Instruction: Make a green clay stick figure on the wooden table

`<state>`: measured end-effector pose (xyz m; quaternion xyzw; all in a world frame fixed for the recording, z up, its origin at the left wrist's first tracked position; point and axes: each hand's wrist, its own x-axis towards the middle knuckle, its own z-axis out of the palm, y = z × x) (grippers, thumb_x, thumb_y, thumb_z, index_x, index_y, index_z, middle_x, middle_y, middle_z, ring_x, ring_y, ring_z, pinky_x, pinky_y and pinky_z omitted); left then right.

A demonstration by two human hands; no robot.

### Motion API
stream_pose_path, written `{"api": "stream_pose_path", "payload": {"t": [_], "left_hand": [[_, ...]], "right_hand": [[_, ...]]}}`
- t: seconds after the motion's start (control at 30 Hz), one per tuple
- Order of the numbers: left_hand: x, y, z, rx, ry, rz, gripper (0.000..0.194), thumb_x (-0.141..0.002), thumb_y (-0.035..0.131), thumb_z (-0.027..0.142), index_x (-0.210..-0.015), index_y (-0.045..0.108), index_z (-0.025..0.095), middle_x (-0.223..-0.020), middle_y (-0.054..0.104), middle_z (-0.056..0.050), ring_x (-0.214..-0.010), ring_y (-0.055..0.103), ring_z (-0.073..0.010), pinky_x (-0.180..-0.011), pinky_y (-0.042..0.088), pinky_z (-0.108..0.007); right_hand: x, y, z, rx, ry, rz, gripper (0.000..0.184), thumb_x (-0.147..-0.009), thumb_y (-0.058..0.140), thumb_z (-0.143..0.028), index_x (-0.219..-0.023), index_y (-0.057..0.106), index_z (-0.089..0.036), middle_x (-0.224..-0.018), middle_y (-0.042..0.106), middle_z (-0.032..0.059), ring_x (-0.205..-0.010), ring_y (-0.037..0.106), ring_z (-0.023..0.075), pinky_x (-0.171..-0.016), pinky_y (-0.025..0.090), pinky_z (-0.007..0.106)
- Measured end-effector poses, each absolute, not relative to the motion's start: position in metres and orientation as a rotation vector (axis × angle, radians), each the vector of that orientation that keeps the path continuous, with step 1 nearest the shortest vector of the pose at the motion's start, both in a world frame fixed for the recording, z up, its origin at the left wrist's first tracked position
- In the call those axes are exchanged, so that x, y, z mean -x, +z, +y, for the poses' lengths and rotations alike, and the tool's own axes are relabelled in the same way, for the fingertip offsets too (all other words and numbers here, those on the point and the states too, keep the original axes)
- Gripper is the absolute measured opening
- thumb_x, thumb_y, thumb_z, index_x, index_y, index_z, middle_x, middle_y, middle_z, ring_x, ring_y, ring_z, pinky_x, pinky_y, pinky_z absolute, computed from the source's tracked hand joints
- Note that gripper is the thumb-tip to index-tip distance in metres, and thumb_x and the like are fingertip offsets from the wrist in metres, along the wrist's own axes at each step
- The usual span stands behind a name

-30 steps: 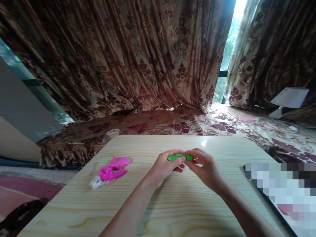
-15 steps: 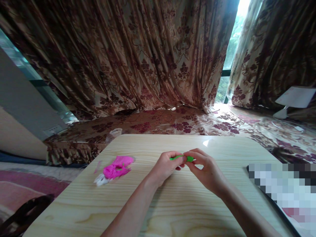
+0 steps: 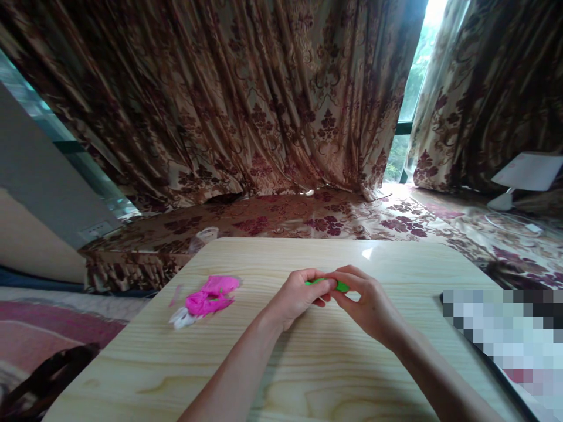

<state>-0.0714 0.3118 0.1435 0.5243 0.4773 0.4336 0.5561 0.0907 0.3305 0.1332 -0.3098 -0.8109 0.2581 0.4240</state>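
Note:
Both my hands meet over the middle of a pale wooden table (image 3: pixel 308 363). My left hand (image 3: pixel 297 296) and my right hand (image 3: pixel 367 302) pinch the two ends of a small green strip (image 3: pixel 336 285), fingers curled round it so that only a short bright piece shows between them. The strip is held just above the tabletop. To the left on the table lies a crumpled pink piece with a white end (image 3: pixel 206 300), apart from both hands.
A blurred-out flat object (image 3: pixel 505 334) lies at the table's right edge. Beyond the table are a patterned brown bench cover (image 3: pixel 285 220) and heavy curtains (image 3: pixel 246 99). A white lamp (image 3: pixel 521 176) stands at the far right.
The hands have stayed together on the green strip, with less of it showing between the fingers now. The view has shifted slightly; the pink piece has not moved.

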Motion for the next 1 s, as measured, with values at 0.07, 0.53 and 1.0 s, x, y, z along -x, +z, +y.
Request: {"api": "stream_pose_path", "payload": {"t": [0.07,0.53,1.0], "left_hand": [[0.072,0.142,0.312,-1.242,1.034,1.138,0.028,-0.069,0.062,0.036,-0.083,0.064,0.012,-0.069,0.062,-0.005,-0.063,0.055,-0.0115,-0.062,0.042,-0.024],[0.085,0.14,0.322,-1.397,1.195,1.442,0.019,-0.067,0.061,0.033,-0.071,0.06,0.014,-0.056,0.055,0.001,-0.052,0.047,-0.0091,-0.053,0.037,-0.022],[0.097,0.145,0.325,-1.22,1.301,1.367,0.031,-0.068,0.059,0.045,-0.073,0.06,0.015,-0.062,0.053,0.001,-0.049,0.049,-0.0077,-0.05,0.04,-0.021]], "right_hand": [[-0.091,0.134,0.33,0.808,0.63,-2.06,0.025,-0.08,0.053,-0.014,-0.1,0.063,-0.026,-0.086,0.059,0.001,-0.074,0.057,0.0129,-0.066,0.046,0.024],[-0.095,0.135,0.336,1.151,0.624,-1.8,0.011,-0.076,0.056,-0.025,-0.079,0.065,-0.019,-0.055,0.053,-0.0026,-0.047,0.044,0.009,-0.042,0.032,0.019],[-0.106,0.131,0.35,1.146,0.579,-1.55,0.021,-0.076,0.056,-0.033,-0.088,0.063,-0.018,-0.069,0.06,0.0017,-0.049,0.046,0.0095,-0.043,0.035,0.021]]}}
